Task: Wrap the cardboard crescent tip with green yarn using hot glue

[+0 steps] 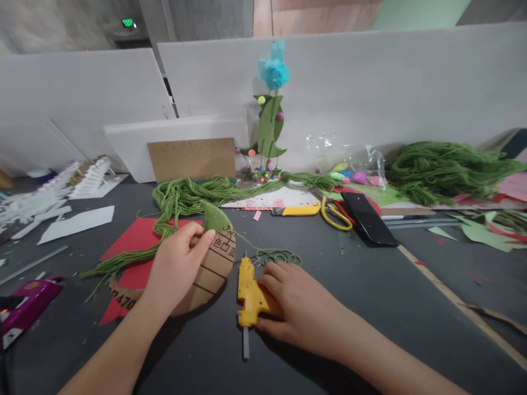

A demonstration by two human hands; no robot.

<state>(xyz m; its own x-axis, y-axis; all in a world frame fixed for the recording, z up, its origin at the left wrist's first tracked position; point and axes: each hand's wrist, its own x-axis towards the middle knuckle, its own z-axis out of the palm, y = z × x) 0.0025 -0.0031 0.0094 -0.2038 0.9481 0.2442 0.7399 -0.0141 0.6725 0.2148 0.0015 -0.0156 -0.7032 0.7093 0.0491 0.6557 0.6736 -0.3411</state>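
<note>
My left hand pinches a leaf-shaped cardboard piece near its tip, which is partly wrapped in green yarn. The cardboard lies over a red paper sheet. A strand of yarn runs from the tip to a loose loop on the dark table. My right hand rests on the table with its fingers closed around the handle of a yellow hot glue gun, whose nozzle points away from me and whose glue stick juts toward me.
A hank of green yarn lies behind the cardboard, a bigger pile at back right. A yellow utility knife, yellow-handled scissors and a black phone lie mid-table. A felt plant model stands against white foam boards. A pink object sits far left.
</note>
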